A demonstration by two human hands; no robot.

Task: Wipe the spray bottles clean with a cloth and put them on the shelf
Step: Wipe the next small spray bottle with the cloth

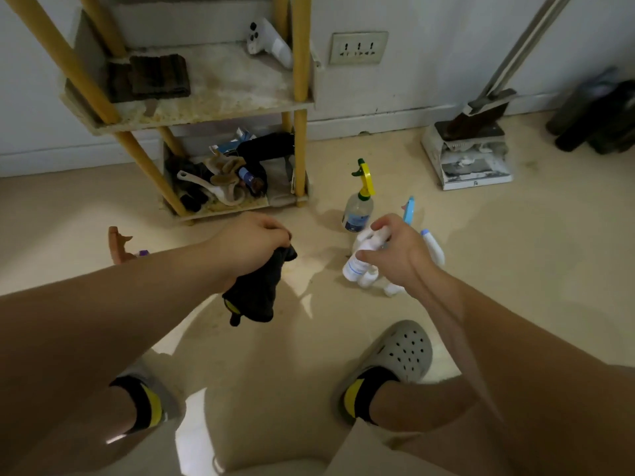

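Observation:
My left hand point(252, 243) grips a dark cloth point(256, 292) that hangs down over the floor. My right hand point(395, 252) holds a white spray bottle point(357, 261) by its head, just above the floor. A clear bottle with a yellow and green trigger point(359, 201) stands on the floor behind it. A white bottle with a blue trigger point(431, 245) lies to the right, partly hidden by my hand. An orange-brown trigger head point(118, 243) shows beyond my left forearm. The yellow-posted shelf point(220, 104) stands at the back left.
The shelf's middle board carries a folded brown towel point(151, 77) and a white object point(269, 42); its bottom tier holds clutter point(223, 176). A dustpan with a broom point(470, 149) stands by the wall on the right. My feet in grey clogs point(395, 355) are below.

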